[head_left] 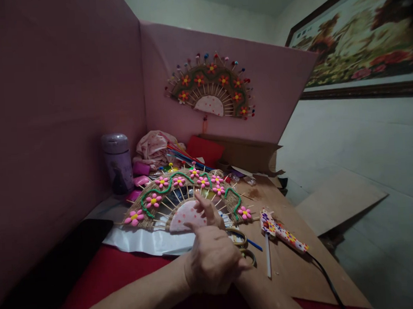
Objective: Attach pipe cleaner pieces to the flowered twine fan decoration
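Note:
My left hand (215, 260) reaches in from the lower left, its fingers curled round my right wrist. Beyond it my right hand (209, 212) rises with the fingers partly spread and holds nothing. It overlaps the pink spotted half-round centre (184, 215) of a twine-woven fan (234, 199). The fan stands tilted on the table, decorated with pink flowers (153, 200), a wavy green trim (167, 189) and thin sticks. Gold-handled scissors (243, 238) lie just right of my hands, their blades mostly hidden. A flower-patterned hot glue gun (283, 233) with a glue stick (268, 257) lies farther right.
A second fan (203, 83) with orange flowers hangs on the pink board behind. A purple tumbler (118, 163), crumpled pink cloth (156, 148) and a cardboard box (248, 154) stand at the back. The glue gun's black cord (327, 277) runs to the front right across brown cardboard (303, 278).

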A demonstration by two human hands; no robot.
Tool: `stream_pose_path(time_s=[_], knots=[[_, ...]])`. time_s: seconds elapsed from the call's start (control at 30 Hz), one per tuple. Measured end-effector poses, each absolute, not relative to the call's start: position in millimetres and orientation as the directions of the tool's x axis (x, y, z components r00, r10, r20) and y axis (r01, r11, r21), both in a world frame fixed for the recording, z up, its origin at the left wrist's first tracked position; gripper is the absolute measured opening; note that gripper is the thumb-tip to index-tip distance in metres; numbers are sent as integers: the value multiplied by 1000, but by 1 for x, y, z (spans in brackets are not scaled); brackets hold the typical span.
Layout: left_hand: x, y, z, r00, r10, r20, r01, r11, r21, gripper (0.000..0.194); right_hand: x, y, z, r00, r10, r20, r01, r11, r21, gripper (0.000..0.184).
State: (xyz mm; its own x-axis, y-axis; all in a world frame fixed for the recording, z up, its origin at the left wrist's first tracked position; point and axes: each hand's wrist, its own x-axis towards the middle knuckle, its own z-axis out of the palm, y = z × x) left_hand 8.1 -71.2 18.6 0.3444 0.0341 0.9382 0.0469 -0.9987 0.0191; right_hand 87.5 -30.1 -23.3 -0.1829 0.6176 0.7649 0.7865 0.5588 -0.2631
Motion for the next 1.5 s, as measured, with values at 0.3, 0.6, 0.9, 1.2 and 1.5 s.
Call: stream_pose_path(time_s=[0.3,0.6,0.9,1.2,1.5], knots=[[-2,-65,25,241,118,963,95,-991,97,17,90,-19,-16,-193,732,653,726,554,-406,19],[-13,-59,30,72,176,982,250,-956,153,20,42,36,65,-147,859,490,820,383,-426,17],[-17,-55,33,30,137,990,275,-953,124,25,9,101,63,-106,930,351,880,252,-403,31],[-16,-54,31,18,164,986,292,-944,151,24,1,110,59,-120,929,350,888,258,-381,21],[-14,-51,26,45,188,981,297,-940,166,23,17,101,64,-123,923,364,880,271,-390,21]])
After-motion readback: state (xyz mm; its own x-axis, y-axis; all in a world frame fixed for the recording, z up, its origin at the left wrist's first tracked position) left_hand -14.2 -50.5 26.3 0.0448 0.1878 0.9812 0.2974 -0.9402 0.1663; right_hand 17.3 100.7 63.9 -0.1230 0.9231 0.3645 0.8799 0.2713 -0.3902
